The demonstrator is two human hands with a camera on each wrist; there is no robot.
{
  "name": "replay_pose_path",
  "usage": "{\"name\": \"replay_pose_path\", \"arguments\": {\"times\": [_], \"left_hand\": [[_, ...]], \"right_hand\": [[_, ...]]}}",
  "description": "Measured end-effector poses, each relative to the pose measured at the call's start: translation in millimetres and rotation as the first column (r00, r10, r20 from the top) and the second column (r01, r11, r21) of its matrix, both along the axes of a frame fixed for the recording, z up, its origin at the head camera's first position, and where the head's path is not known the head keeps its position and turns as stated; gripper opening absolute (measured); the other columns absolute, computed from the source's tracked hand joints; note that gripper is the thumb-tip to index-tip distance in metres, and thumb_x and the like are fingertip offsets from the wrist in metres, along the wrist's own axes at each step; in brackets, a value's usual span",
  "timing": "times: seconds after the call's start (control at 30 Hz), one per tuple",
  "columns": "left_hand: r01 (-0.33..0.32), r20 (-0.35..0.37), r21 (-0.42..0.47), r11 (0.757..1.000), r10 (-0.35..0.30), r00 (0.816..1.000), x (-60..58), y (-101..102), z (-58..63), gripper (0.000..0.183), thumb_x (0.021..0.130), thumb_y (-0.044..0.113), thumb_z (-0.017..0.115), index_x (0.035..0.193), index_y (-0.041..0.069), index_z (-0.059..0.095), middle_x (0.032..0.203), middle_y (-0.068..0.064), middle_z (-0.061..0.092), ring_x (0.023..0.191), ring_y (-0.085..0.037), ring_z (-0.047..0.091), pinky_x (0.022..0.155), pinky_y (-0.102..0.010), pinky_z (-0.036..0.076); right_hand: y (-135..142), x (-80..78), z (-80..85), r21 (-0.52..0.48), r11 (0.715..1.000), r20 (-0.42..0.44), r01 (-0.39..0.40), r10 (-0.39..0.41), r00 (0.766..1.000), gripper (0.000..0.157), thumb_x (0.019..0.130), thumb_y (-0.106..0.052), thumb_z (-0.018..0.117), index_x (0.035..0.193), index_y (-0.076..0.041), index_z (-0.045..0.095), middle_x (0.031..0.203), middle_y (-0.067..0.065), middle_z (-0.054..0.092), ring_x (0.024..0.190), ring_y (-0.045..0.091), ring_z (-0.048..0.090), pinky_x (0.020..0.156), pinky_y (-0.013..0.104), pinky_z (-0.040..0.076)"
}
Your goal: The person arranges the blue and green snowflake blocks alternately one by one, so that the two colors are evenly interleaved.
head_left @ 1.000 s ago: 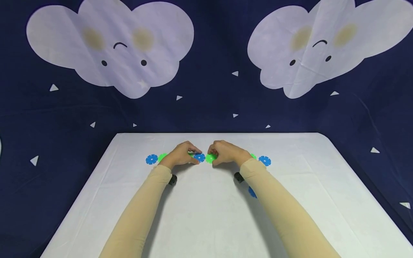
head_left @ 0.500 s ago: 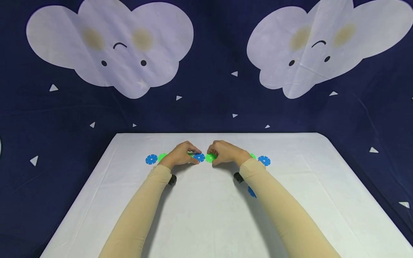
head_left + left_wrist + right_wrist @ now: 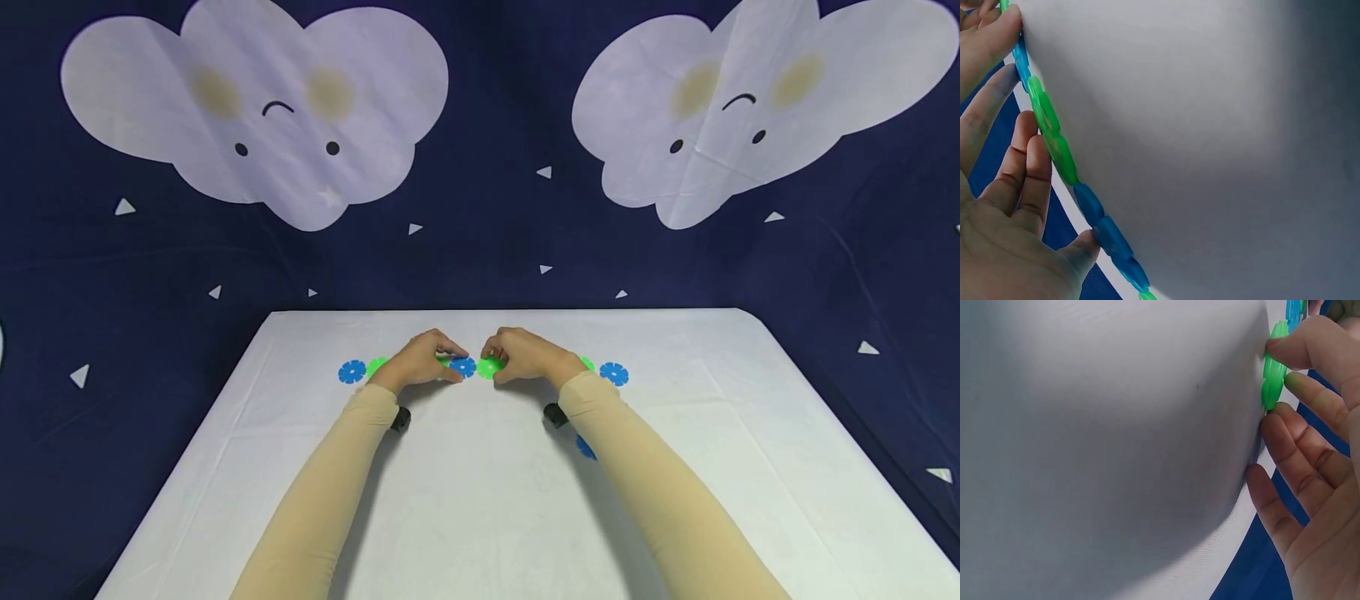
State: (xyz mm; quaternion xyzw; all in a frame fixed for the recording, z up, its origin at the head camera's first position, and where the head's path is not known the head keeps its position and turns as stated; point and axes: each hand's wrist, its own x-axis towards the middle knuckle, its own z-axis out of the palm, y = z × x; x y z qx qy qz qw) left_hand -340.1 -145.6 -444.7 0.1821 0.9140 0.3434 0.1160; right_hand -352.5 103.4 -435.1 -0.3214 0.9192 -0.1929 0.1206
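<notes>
Several flat plastic discs with notched edges, blue and green, are strung in a row near the table's far edge. My left hand (image 3: 422, 358) has thumb and index finger on opposite sides of a blue notched disc (image 3: 462, 367), pinching it. Its other fingers lie along the green disc (image 3: 1052, 128) and another blue disc (image 3: 1110, 237) in the left wrist view. My right hand (image 3: 525, 352) pinches a green notched disc (image 3: 489, 368) between thumb and fingers, edge to edge with the blue one. The left hand hides part of the row.
On the left the row ends in a blue disc (image 3: 352, 372) beside a green one (image 3: 377, 365). Past the right hand lie a green disc (image 3: 588, 363) and a blue disc (image 3: 614, 373). Another blue disc (image 3: 587, 447) shows partly behind the right sleeve. A dark cloud-printed cloth (image 3: 480, 250) hangs behind the white table (image 3: 480, 517).
</notes>
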Motion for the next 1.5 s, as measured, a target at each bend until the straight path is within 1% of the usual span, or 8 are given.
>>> {"name": "replay_pose_path", "arguments": {"times": [0.2, 0.47, 0.63, 0.77, 0.9, 1.13, 1.33, 1.5], "left_hand": [[0.018, -0.012, -0.011, 1.0, -0.018, 1.0, -3.3, 1.7, -0.4, 0.047, 0.085, 0.02, 0.093, 0.129, 0.014, 0.079, 0.134, -0.011, 0.065, 0.13, -0.034, 0.059, 0.117, -0.054, 0.048], [0.047, -0.054, -0.106, 0.993, -0.053, 0.997, -3.7, 5.6, 1.9, 0.047, 0.085, 0.024, 0.092, 0.129, 0.017, 0.078, 0.133, -0.011, 0.065, 0.129, -0.034, 0.06, 0.115, -0.055, 0.049], [0.059, -0.063, -0.152, 0.987, -0.069, 0.996, -3.0, 7.0, 3.3, 0.05, 0.086, 0.029, 0.091, 0.132, 0.018, 0.075, 0.134, -0.012, 0.064, 0.128, -0.033, 0.06, 0.115, -0.054, 0.049], [0.076, -0.074, -0.162, 0.984, -0.089, 0.993, -3.9, 9.1, 4.0, 0.052, 0.088, 0.032, 0.09, 0.135, 0.018, 0.073, 0.133, -0.013, 0.064, 0.127, -0.033, 0.06, 0.114, -0.053, 0.05], [0.085, -0.086, -0.164, 0.983, -0.1, 0.991, -4.1, 12.5, 4.9, 0.052, 0.089, 0.032, 0.09, 0.136, 0.019, 0.073, 0.131, -0.011, 0.065, 0.127, -0.033, 0.061, 0.112, -0.053, 0.051], [0.099, -0.087, -0.154, 0.983, -0.113, 0.99, -4.8, 24.2, 4.6, 0.054, 0.086, 0.032, 0.092, 0.135, 0.019, 0.075, 0.129, -0.006, 0.069, 0.128, -0.03, 0.064, 0.112, -0.052, 0.051], [0.099, -0.09, -0.146, 0.984, -0.113, 0.989, -6.0, 34.3, 3.3, 0.055, 0.083, 0.032, 0.094, 0.134, 0.018, 0.076, 0.126, -0.005, 0.071, 0.127, -0.028, 0.065, 0.112, -0.05, 0.052], [0.09, -0.091, -0.14, 0.986, -0.103, 0.99, -6.5, 37.9, 2.2, 0.053, 0.083, 0.031, 0.094, 0.132, 0.019, 0.078, 0.125, -0.002, 0.071, 0.126, -0.026, 0.064, 0.112, -0.048, 0.052]], "right_hand": [[5.0, 2.0, 2.2, -0.015, 1.0, 0.006, 0.007, -0.007, 1.0, 0.045, 0.089, -0.018, 0.087, 0.132, -0.012, 0.074, 0.12, 0.007, 0.067, 0.108, 0.021, 0.067, 0.1, 0.036, 0.058], [18.9, 4.4, 9.5, -0.028, 0.999, 0.012, 0.04, -0.039, 0.999, 0.045, 0.091, -0.017, 0.083, 0.134, -0.011, 0.072, 0.12, 0.009, 0.07, 0.109, 0.022, 0.069, 0.1, 0.039, 0.059], [32.8, 6.6, 16.6, -0.017, 0.998, 0.019, 0.058, -0.057, 0.998, 0.041, 0.095, -0.017, 0.078, 0.134, -0.011, 0.072, 0.119, 0.01, 0.071, 0.104, 0.021, 0.068, 0.097, 0.038, 0.058], [47.5, 8.4, 22.5, -0.017, 0.998, 0.013, 0.058, -0.058, 0.998, 0.038, 0.096, -0.019, 0.077, 0.133, -0.01, 0.072, 0.117, 0.011, 0.073, 0.101, 0.021, 0.068, 0.095, 0.039, 0.058], [63.1, 13.1, 27.8, -0.021, 0.998, 0.021, 0.061, -0.06, 0.998, 0.038, 0.097, -0.02, 0.077, 0.133, -0.008, 0.072, 0.117, 0.011, 0.074, 0.104, 0.022, 0.07, 0.096, 0.04, 0.059], [91.5, 33.0, 39.9, -0.016, 0.996, 0.074, 0.084, -0.082, 0.994, 0.038, 0.098, -0.021, 0.077, 0.133, -0.007, 0.072, 0.118, 0.012, 0.075, 0.107, 0.024, 0.071, 0.094, 0.041, 0.06], [115.3, 56.8, 43.7, -0.01, 0.996, 0.138, 0.093, -0.091, 0.986, 0.039, 0.095, -0.019, 0.081, 0.131, -0.006, 0.072, 0.105, 0.004, 0.076, 0.098, 0.019, 0.073, 0.088, 0.036, 0.06], [127.2, 82.2, 43.3, -0.009, 0.993, 0.191, 0.115, -0.111, 0.975, 0.041, 0.09, -0.019, 0.086, 0.127, -0.008, 0.073, 0.098, 0.0, 0.073, 0.089, 0.013, 0.068, 0.084, 0.031, 0.056]]}}
